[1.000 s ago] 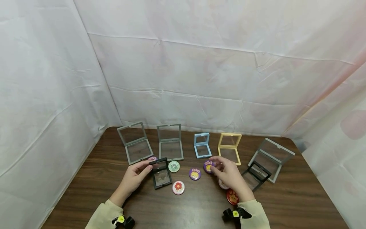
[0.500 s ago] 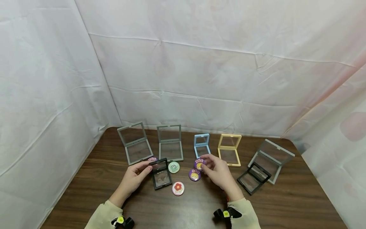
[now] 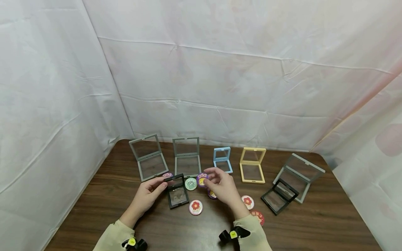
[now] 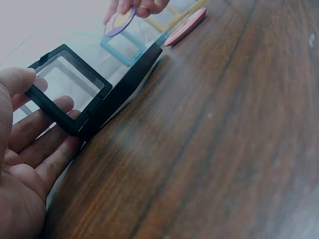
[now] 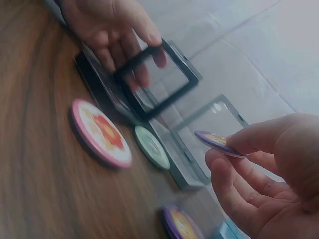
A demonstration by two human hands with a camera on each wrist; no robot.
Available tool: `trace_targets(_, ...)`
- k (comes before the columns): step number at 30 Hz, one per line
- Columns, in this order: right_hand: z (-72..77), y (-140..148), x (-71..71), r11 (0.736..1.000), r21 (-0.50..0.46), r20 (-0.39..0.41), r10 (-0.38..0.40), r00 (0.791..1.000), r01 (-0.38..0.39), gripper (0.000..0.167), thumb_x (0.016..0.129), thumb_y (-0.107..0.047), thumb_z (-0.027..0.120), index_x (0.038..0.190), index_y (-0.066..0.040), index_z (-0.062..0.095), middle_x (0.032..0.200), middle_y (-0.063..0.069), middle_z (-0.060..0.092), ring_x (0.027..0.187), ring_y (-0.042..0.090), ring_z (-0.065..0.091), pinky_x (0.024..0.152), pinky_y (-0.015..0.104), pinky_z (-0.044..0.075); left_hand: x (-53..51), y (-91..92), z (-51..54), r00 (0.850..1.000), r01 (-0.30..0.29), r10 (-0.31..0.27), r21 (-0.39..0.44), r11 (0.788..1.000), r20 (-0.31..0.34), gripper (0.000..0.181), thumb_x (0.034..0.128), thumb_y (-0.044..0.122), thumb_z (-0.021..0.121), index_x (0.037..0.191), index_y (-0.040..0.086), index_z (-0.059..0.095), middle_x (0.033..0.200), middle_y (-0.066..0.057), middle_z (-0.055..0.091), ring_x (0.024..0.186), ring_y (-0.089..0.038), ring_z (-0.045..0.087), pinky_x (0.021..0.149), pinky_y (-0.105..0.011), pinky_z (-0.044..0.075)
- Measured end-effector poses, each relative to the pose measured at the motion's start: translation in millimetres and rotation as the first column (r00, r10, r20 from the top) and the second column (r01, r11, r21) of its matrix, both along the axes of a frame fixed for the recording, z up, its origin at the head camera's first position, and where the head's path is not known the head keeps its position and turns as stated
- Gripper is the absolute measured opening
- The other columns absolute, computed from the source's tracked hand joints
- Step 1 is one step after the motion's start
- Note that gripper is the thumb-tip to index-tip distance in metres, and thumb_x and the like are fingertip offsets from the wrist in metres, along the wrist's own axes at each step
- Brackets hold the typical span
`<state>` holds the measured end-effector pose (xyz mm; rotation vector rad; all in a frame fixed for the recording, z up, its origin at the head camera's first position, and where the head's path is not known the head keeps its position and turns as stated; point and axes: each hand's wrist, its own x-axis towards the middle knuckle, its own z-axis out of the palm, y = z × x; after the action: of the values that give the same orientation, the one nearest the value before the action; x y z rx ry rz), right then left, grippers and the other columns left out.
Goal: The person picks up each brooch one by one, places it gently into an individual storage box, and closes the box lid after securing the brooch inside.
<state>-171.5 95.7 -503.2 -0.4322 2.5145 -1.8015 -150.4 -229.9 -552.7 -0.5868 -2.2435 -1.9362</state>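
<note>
My left hand [image 3: 149,193] pinches the raised lid of a small black display case [image 3: 178,195] by its edge, thumb on one side and fingers behind. The lower half of that case rests on the table. Between thumb and fingers, my right hand [image 3: 222,185] holds a purple button badge [image 3: 202,179] with a yellow figure, lifted off the table. In the right wrist view this badge [image 5: 219,143] is nearly edge-on. Below the right hand lies another purple badge [image 3: 212,194], partly covered. A green badge [image 3: 190,183] and a red-flower badge [image 3: 196,207] lie close to the black case.
Along the back stand open cases: two grey ones [image 3: 152,165] [image 3: 187,166] at left, a blue one [image 3: 222,166] and a yellow one [image 3: 252,173]. At right, a black case [image 3: 275,201] leans against a grey one [image 3: 306,179]. More badges [image 3: 247,202] [image 3: 258,217] lie by the right forearm.
My right hand has carried the purple badge leftward, from near the yellow case toward the black case. Two badges at right have come into fuller view. The left hand has stayed put.
</note>
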Motion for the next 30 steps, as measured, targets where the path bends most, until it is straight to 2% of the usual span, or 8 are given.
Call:
trace_targets(3, -2.5, -9, 2.0, 0.998, -0.065, 0.057, 0.028, 0.998, -0.024, 0.028, 0.098, 0.000, 0.078, 0.126, -0.003, 0.075, 0.097, 0.008, 0.076, 0.075, 0.019, 0.075, 0.064, 0.035, 0.063, 1.0, 0.0, 0.3, 1.000, -0.030, 0.030, -0.021, 0.999, 0.005, 0.024, 0.1077, -0.001, 0.066, 0.130, -0.005, 0.075, 0.120, -0.030, 0.076, 0.113, -0.012, 0.075, 0.089, -0.021, 0.059)
trace_targets(7, -6.6, -19, 5.6, 0.993, -0.104, 0.091, 0.072, 0.993, -0.062, 0.028, 0.099, 0.000, 0.077, 0.127, -0.002, 0.074, 0.099, 0.010, 0.075, 0.075, 0.020, 0.076, 0.067, 0.041, 0.066, 1.4, 0.2, 0.7, 0.999, -0.051, 0.051, -0.031, 0.998, 0.014, 0.023, 0.1071, -0.001, 0.067, 0.128, -0.004, 0.076, 0.119, -0.029, 0.077, 0.109, -0.008, 0.074, 0.086, -0.020, 0.058)
trace_targets(12, -11.3, -28, 9.4, 0.989, -0.119, 0.089, 0.093, 0.992, -0.082, 0.028, 0.099, 0.000, 0.078, 0.126, 0.001, 0.075, 0.100, 0.013, 0.075, 0.076, 0.023, 0.078, 0.069, 0.039, 0.066, 1.1, 0.4, 0.4, 0.999, -0.038, 0.038, -0.015, 0.999, 0.007, 0.023, 0.1070, -0.003, 0.066, 0.128, -0.006, 0.075, 0.120, -0.028, 0.077, 0.113, -0.011, 0.075, 0.089, -0.020, 0.058)
trace_targets(16, -12.7, -32, 11.6, 0.987, -0.133, 0.079, 0.098, 0.992, -0.087, 0.028, 0.098, 0.001, 0.079, 0.126, 0.003, 0.075, 0.100, 0.015, 0.075, 0.076, 0.025, 0.078, 0.067, 0.037, 0.066, 1.3, 0.6, 0.6, 0.998, -0.058, 0.058, -0.025, 0.998, 0.007, 0.022, 0.1065, -0.002, 0.067, 0.127, -0.005, 0.076, 0.119, -0.024, 0.078, 0.110, -0.008, 0.075, 0.088, -0.020, 0.058)
trace_targets(23, -14.0, -40, 13.4, 0.993, -0.053, 0.087, 0.111, 0.990, -0.107, 0.027, 0.099, 0.000, 0.077, 0.126, -0.001, 0.075, 0.099, 0.009, 0.076, 0.076, 0.013, 0.077, 0.067, 0.026, 0.063, 2.7, -1.8, 0.9, 0.996, -0.092, 0.092, -0.054, 0.994, 0.003, 0.021, 0.1059, 0.000, 0.069, 0.125, -0.003, 0.077, 0.118, -0.022, 0.079, 0.104, -0.003, 0.073, 0.083, -0.020, 0.059)
trace_targets(30, -14.0, -50, 19.3, 0.991, 0.030, 0.061, 0.127, 0.990, -0.129, 0.028, 0.098, -0.004, 0.080, 0.127, -0.003, 0.076, 0.101, 0.007, 0.075, 0.079, 0.011, 0.077, 0.065, 0.023, 0.060, 1.3, 0.7, 1.6, 0.998, -0.060, 0.060, -0.036, 0.998, 0.003, 0.022, 0.1063, -0.003, 0.067, 0.126, -0.007, 0.075, 0.119, -0.027, 0.077, 0.107, -0.006, 0.074, 0.087, -0.020, 0.059)
